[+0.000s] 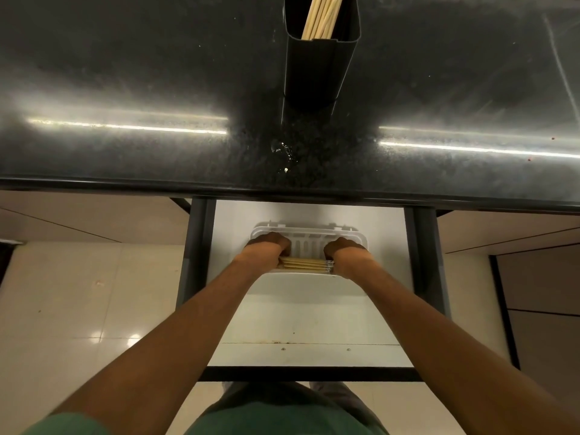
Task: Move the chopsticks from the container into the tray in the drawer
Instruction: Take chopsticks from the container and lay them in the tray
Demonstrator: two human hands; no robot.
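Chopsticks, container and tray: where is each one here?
chopsticks point(303, 264): head view, bundle's middle between both hands.
container point(314, 70): head view, dark front wall.
tray point(301, 231): head view, white far rim.

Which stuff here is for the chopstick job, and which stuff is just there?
For the job:
- black container on the counter
- chopsticks standing in it
- chopsticks in the tray
- white tray
- open drawer
- left hand and right hand, both at the tray

Just there:
- dark counter
- wet drops on it
- tiled floor
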